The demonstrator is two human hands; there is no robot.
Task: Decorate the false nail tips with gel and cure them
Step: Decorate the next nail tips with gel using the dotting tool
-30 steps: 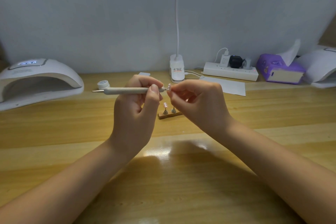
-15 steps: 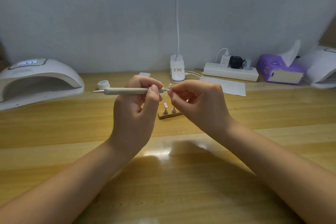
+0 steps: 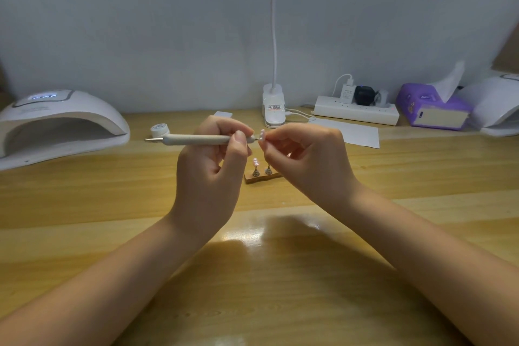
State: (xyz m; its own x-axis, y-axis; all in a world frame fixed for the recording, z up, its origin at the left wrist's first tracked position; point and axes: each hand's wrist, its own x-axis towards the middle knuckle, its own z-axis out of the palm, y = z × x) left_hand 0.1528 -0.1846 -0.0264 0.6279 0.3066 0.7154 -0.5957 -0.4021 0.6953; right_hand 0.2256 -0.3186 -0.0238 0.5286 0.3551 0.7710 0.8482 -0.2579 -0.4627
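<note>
My left hand [image 3: 213, 174] grips a grey dotting pen [image 3: 196, 139] held level, its tip meeting a small pale pink nail tip [image 3: 262, 135]. That nail tip is pinched by the fingers of my right hand [image 3: 306, 160]. Behind my hands, a small wooden stand [image 3: 262, 176] on the table carries two metal pegs; the left peg bears another pink nail tip [image 3: 255, 161], the right peg [image 3: 268, 169] is bare. A small white gel pot [image 3: 160, 130] sits beyond the pen's rear end. A white curing lamp [image 3: 59, 123] stands at the left, its display lit.
A white clip lamp base [image 3: 273, 109] with its stalk stands at the back middle. To the right lie a power strip [image 3: 356, 112] with plugs, a sheet of paper [image 3: 351, 132], a purple tissue box [image 3: 432, 109] and a second white device [image 3: 497, 107].
</note>
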